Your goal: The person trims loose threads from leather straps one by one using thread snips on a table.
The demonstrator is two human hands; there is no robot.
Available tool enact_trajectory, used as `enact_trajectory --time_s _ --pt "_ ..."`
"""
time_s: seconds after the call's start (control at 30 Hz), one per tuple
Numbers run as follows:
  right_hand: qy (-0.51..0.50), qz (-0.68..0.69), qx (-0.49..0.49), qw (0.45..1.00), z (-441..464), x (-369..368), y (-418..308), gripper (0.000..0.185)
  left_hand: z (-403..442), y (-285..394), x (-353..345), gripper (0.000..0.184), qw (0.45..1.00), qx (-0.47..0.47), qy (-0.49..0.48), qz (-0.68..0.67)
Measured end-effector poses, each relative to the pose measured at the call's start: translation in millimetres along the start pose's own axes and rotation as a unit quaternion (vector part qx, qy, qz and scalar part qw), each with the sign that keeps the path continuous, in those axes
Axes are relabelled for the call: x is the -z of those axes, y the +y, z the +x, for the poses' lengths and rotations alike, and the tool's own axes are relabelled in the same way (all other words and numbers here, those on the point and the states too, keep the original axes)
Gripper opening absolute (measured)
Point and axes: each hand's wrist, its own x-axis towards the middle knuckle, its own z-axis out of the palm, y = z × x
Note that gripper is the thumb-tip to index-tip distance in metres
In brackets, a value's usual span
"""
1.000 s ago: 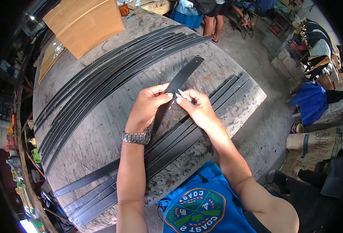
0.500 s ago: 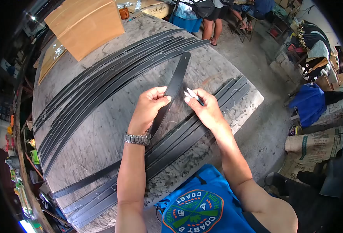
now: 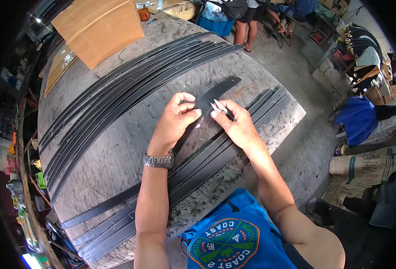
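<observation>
A black leather belt strap point(image 3: 221, 89) slants across the table in front of me, its far end pointing up and right. My left hand point(image 3: 173, 122), with a metal watch on the wrist, pinches the strap's edge between thumb and a fingertip below; its other fingers curl above. Close beside it, my right hand point(image 3: 237, 124) is closed around a small tool with two pale pointed tips, which look like thread snips point(image 3: 218, 106). The tips are by the strap; whether they touch it I cannot tell. Under my forearms lie several stitched black straps point(image 3: 207, 162).
More black straps point(image 3: 112, 106) lie in a long curved row across the worn grey table point(image 3: 103, 168), with loose threads on them. A cardboard sheet point(image 3: 100, 33) stands at the back. Other people's legs point(image 3: 247, 36) show beyond the table. A blue cloth point(image 3: 355, 117) hangs at the right.
The strap's far end has swung right and down toward the table. My left fingers have lifted and loosened off its face. My right hand has barely moved.
</observation>
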Motion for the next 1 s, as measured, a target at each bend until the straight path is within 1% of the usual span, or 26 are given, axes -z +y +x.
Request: enact_trajectory --time_s 0.03,0.13,0.23,0.33,0.47,0.57,0.63,0.67,0.7,0.73,0.8,0.83,0.87,0.9,0.93,1.0 --pt "0.000 0.002 -0.003 1.000 1 0 0 0.032 3 -5 4 0.031 1.000 -0.005 -0.009 -0.005" --pt "0.024 -0.093 -0.015 0.995 -6 4 -24 0.028 10 -17 13 0.030 0.998 -0.042 -0.034 0.032" --pt "0.001 -0.132 -0.007 0.991 -6 0 -38 0.022 10 -19 12 0.031 0.994 -0.052 -0.007 0.099" --pt "-0.020 -0.170 0.092 0.981 3 -7 -26 0.018 9 -19 9 0.033 0.993 -0.037 -0.005 0.109" --pt "-0.069 -0.270 0.124 0.952 9 -4 -28 0.018 4 -13 4 0.034 0.988 -0.053 -0.002 0.143" --pt "-0.090 -0.260 0.058 0.960 15 -5 -33 0.017 6 -15 3 0.034 0.986 -0.044 -0.011 0.161" --pt "-0.079 -0.190 0.021 0.978 12 -9 -24 0.017 9 -19 5 0.035 0.985 -0.034 -0.024 0.169" --pt "-0.073 -0.153 0.005 0.985 11 -11 -22 0.017 10 -20 6 0.035 0.987 -0.036 -0.014 0.155" --pt "-0.127 -0.053 -0.034 0.990 -2 -4 -32 0.017 12 -20 9 0.035 0.989 -0.038 -0.002 0.142" --pt "-0.103 -0.040 -0.005 0.994 -15 -3 -40 0.015 12 -22 12 0.035 0.991 -0.039 0.011 0.126" --pt "-0.055 0.003 -0.030 0.998 -29 1 -37 0.015 11 -26 14 0.034 0.980 -0.112 0.021 0.163" --pt "-0.032 -0.032 -0.026 0.999 -27 3 -29 0.017 11 -27 14 0.034 0.971 -0.149 0.022 0.183" --pt "-0.009 -0.066 -0.021 0.998 -21 7 -21 0.018 10 -28 14 0.033 0.958 -0.159 0.042 0.233" --pt "-0.026 -0.116 -0.031 0.992 -17 12 -21 0.029 9 -29 14 0.033 0.942 -0.170 0.060 0.283" --pt "-0.017 -0.120 -0.037 0.992 -16 12 -23 0.032 10 -28 15 0.033 0.922 -0.182 0.079 0.332" --pt "-0.005 -0.131 -0.048 0.990 -14 8 -27 0.038 13 -26 19 0.032 0.941 -0.108 0.069 0.313"
